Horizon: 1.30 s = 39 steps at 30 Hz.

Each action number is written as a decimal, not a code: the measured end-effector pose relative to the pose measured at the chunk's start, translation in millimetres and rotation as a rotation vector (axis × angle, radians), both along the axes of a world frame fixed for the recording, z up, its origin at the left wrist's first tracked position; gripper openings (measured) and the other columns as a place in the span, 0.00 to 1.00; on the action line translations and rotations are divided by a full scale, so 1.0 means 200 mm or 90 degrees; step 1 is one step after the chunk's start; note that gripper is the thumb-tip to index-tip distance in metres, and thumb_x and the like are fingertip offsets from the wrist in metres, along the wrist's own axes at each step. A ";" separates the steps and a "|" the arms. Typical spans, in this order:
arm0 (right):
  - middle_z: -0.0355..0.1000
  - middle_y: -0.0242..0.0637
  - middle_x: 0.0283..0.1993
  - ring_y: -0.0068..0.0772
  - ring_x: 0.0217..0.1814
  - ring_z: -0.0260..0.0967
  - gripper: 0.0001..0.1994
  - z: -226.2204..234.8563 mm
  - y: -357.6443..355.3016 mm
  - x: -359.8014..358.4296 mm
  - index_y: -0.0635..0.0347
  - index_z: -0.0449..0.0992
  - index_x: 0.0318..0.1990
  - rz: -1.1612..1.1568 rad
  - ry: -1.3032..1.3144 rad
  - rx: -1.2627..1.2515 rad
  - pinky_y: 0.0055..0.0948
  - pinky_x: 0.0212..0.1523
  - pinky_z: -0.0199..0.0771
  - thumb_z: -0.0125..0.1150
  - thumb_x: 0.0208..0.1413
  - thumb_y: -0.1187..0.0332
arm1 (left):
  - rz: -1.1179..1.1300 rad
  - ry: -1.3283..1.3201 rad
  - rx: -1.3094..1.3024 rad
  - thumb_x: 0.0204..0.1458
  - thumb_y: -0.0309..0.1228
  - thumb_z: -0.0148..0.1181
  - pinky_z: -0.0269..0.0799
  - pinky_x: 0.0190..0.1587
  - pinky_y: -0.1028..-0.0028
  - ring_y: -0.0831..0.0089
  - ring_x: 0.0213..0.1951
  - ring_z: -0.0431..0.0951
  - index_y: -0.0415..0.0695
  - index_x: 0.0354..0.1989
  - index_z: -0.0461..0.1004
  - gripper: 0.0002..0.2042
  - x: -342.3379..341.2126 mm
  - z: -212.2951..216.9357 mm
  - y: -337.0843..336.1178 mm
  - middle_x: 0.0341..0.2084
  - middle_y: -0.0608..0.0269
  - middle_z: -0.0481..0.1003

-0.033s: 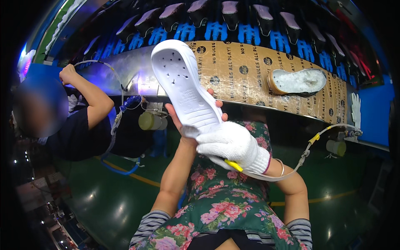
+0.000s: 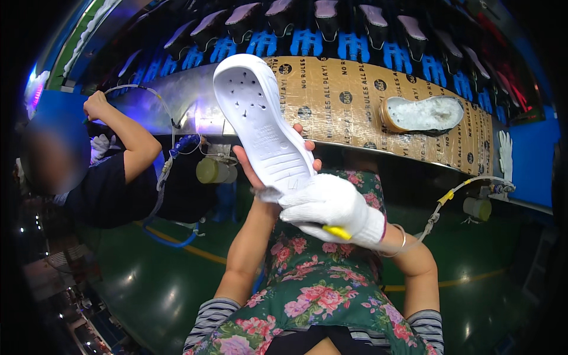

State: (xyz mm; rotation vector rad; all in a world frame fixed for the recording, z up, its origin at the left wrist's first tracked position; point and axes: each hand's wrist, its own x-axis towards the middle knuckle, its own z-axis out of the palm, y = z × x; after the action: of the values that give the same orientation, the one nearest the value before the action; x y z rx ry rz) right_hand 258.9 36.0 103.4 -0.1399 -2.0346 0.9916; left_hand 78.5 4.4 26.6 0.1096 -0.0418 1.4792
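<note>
A white shoe sole [image 2: 260,127], with small holes at its toe end and ridges across its lower part, is held up in front of me. My left hand [image 2: 251,168] is bare and cradles it from beneath, fingertips showing along its right edge. In a white knitted glove, my right hand [image 2: 328,207] is closed at the heel end of the sole. It grips a hose-fed brush, mostly hidden by the glove; a grey, blurred tip [image 2: 269,194] shows beside the sole's left edge. Yellow tape [image 2: 337,231] marks its hose under the glove.
Printed brown cardboard [image 2: 331,89] covers part of the metal bench ahead. On it lies a tray shaped like a sole [image 2: 426,113], with whitish residue inside. Behind stand several shoe uppers on blue holders [image 2: 306,42]. A co-worker [image 2: 112,160] is at the left. A hose [image 2: 435,216] loops at the right.
My right hand and the yellow tape have shifted slightly, the tape to the right. The grey tip has moved a little left and off the sole's edge. The sole is nearly still.
</note>
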 end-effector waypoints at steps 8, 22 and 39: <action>0.84 0.39 0.48 0.43 0.47 0.83 0.18 -0.04 -0.03 0.03 0.52 0.87 0.45 0.037 -0.042 -0.063 0.38 0.46 0.82 0.79 0.44 0.76 | -0.075 0.029 0.075 0.48 0.78 0.61 0.75 0.50 0.45 0.43 0.55 0.73 0.49 0.79 0.55 0.57 -0.04 0.02 0.08 0.70 0.44 0.64; 0.85 0.40 0.49 0.42 0.48 0.84 0.14 0.03 -0.03 0.12 0.54 0.88 0.44 0.009 -0.057 -0.160 0.38 0.49 0.82 0.78 0.49 0.75 | -0.258 0.193 0.182 0.36 0.82 0.65 0.73 0.32 0.69 0.60 0.33 0.78 0.32 0.63 0.68 0.62 -0.07 0.06 0.20 0.44 0.43 0.75; 0.84 0.44 0.47 0.46 0.44 0.84 0.18 0.01 -0.08 0.11 0.57 0.86 0.49 -0.109 -0.066 0.097 0.40 0.42 0.82 0.76 0.48 0.75 | -0.324 0.253 0.100 0.47 0.69 0.62 0.72 0.32 0.60 0.55 0.33 0.77 0.37 0.73 0.62 0.53 -0.06 0.20 0.23 0.47 0.41 0.75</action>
State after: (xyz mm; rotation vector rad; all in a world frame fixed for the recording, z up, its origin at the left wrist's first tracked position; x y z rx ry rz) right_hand 281.9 20.8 104.5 -0.2841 -2.1436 0.7332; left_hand 66.6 51.2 66.6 0.4830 0.1292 0.9250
